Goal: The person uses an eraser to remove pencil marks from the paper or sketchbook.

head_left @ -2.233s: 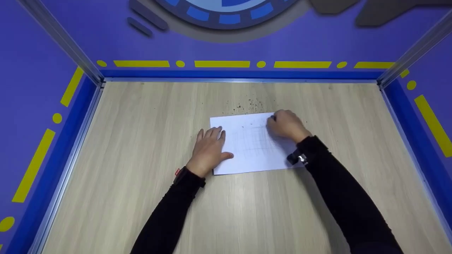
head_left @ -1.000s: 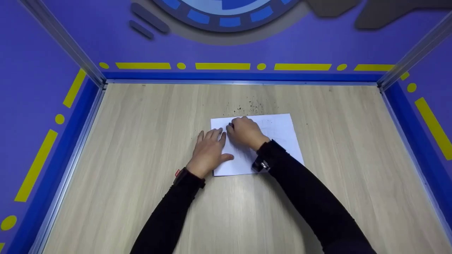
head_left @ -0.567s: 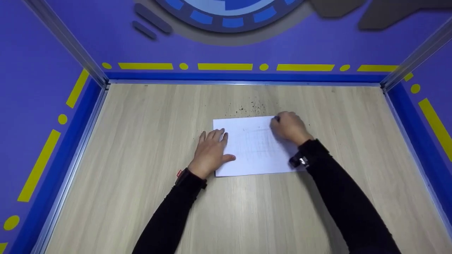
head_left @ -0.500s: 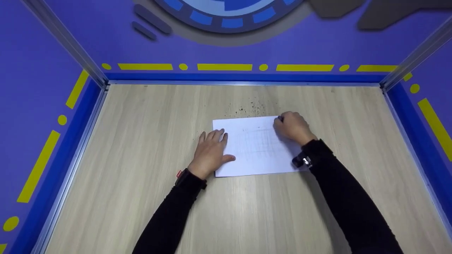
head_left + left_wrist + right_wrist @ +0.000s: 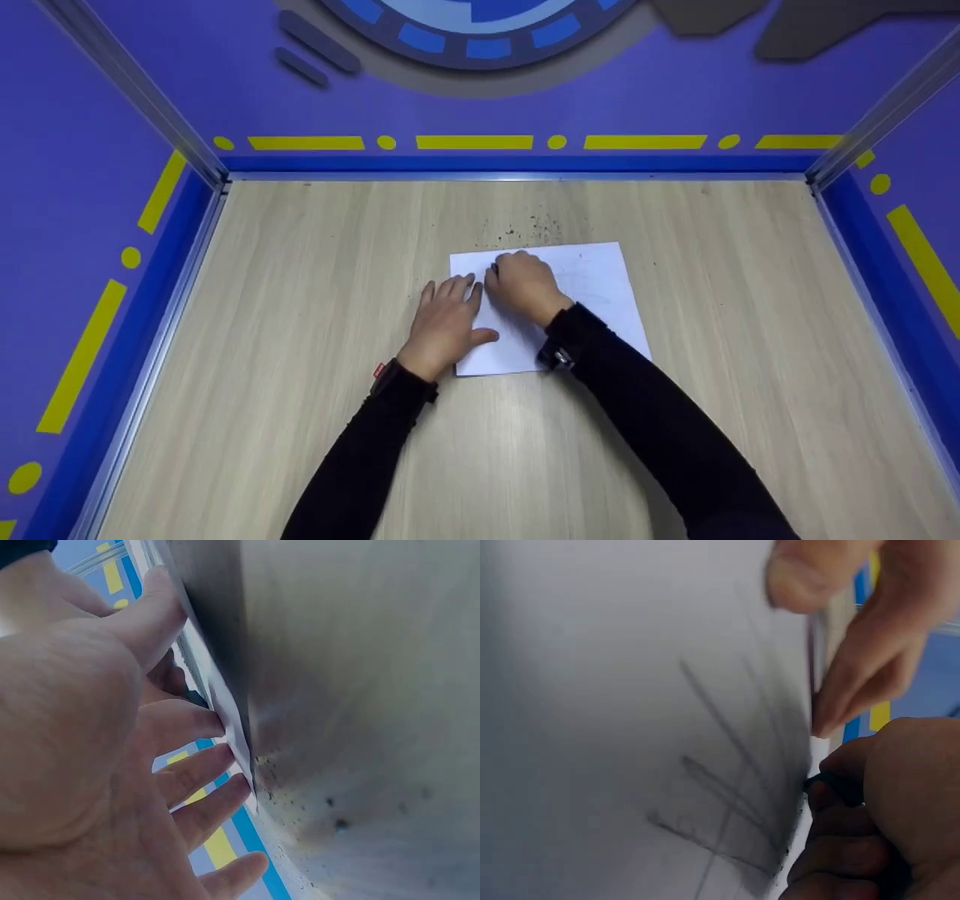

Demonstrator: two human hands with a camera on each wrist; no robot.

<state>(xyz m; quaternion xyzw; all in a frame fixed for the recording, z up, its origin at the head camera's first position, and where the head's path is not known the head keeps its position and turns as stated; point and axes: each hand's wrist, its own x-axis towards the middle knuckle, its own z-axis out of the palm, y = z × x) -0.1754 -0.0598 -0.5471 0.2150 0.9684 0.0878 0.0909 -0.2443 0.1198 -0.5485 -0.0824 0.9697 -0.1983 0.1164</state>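
Observation:
A white sheet of paper (image 5: 607, 300) with faint grey lines and smudges lies on the wooden table. On its left edge rests my left hand (image 5: 444, 322), fingers spread and thumb on the paper. Its fingertips touch the sheet in the left wrist view. My right hand (image 5: 525, 285) is curled just right of the left one, over the upper left part of the sheet. It pinches a small black eraser-like piece (image 5: 841, 787), mostly hidden by the fingers, with its tip at the paper. Dark crumbs (image 5: 781, 866) lie near that tip in the right wrist view.
Dark crumbs (image 5: 534, 225) are scattered on the table (image 5: 337, 247) just beyond the sheet's far edge. Blue panels (image 5: 480, 112) with yellow marks wall in the back and sides. Both wrists wear black bands below black sleeves.
My right hand has swept from the sheet's upper right corner back to the left, as it did about a second ago, still pinching the black piece. My left hand stays in place.

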